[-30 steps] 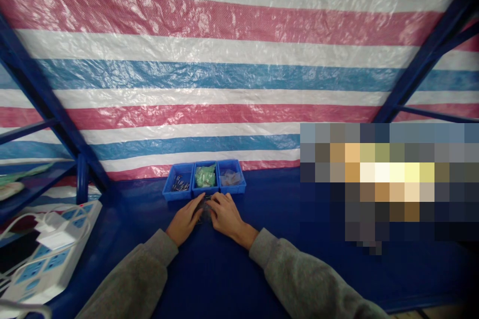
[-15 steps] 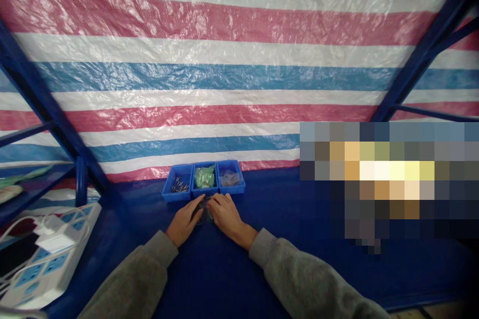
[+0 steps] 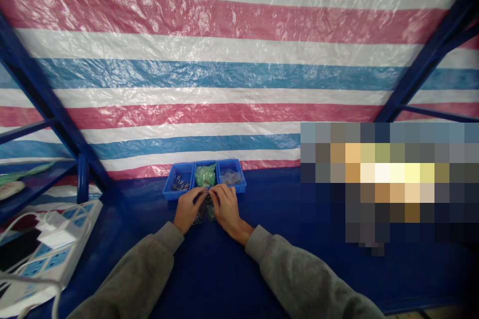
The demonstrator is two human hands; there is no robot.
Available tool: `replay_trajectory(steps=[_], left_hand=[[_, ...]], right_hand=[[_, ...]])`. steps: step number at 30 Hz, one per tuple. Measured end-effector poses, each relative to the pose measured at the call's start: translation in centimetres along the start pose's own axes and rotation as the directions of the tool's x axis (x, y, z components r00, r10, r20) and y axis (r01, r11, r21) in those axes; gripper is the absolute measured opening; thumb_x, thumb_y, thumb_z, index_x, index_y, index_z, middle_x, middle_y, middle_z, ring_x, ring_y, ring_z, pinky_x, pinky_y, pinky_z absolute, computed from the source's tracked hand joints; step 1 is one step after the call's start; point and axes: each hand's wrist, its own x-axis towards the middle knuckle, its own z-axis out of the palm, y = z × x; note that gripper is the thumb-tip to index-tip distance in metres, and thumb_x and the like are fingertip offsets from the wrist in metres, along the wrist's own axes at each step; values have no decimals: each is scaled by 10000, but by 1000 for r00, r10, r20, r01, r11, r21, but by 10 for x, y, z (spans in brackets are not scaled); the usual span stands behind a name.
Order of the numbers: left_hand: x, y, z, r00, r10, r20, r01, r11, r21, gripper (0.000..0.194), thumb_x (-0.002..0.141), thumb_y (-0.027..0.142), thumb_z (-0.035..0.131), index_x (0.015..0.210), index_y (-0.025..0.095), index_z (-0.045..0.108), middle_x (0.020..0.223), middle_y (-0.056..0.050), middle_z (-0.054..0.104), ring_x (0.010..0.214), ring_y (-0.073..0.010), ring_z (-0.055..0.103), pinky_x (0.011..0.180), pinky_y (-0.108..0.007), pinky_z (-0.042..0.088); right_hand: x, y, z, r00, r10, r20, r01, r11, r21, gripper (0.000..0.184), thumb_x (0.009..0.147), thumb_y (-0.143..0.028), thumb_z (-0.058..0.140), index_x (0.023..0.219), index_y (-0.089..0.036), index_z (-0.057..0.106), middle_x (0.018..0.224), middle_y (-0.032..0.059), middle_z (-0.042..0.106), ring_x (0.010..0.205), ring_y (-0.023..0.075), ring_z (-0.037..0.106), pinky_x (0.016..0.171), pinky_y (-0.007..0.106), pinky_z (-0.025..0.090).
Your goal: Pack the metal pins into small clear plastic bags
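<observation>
With fingers of left hand point(image 3: 187, 209) and right hand point(image 3: 228, 210) closed, pinch far edge of small transparent plastic bag point(image 3: 205, 213); extends nearward between both, long axis unclear.

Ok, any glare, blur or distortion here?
Head view: glare streaks the sheet; the table is dim; the item between left hand and right hand is too blurred to read; posts lean, likely lens distortion; mosaic hides part of the right side.
</observation>
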Motion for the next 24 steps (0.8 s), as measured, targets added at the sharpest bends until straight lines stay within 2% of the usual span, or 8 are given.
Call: replay_trajectory(steps=[4,8,14,19,24], left_hand=[[5,10,6,996,-77,-42,72,990,-121,257,834,380,510,907,171,640,872,-33,691,794,-181,644,747,-297,521],[2,12,7,988,-117,-97,100,981,-168,277,841,378,496,906,164,659,874,-37,701,795,-189,652,754,-311,527],[-7,9,-5,996,18,-90,-26,996,-89,258,857,337,480,918,188,681,946,-49,684,911,-189,619,874,-340,480],[-12,7,-11,989,20,-148,-28,998,-55,182,811,319,561,822,183,681,821,-37,691,782,-173,634,759,-303,515],[-13,8,-13,976,57,-209,-59,998,-5,182,804,314,567,726,183,667,724,-26,676,708,-164,625,723,-295,506]], right_hand=[[-2,1,-4,990,113,-89,-102,988,119,172,919,-237,400,933,-177,561,930,51,593,887,161,523,805,298,339],[-5,3,-2,986,158,-59,-143,968,208,154,901,-262,436,904,-185,570,889,37,600,828,158,537,777,284,361],[-9,3,-1,992,124,-23,-116,967,226,137,890,-233,453,856,-187,578,827,15,604,785,139,555,739,262,378],[-11,1,-3,994,110,-12,-104,969,225,128,886,-225,468,840,-193,583,807,3,606,773,130,554,732,253,381],[-11,-1,-3,996,89,7,-87,960,265,156,893,-253,453,846,-185,586,800,21,607,758,146,551,727,265,391]])
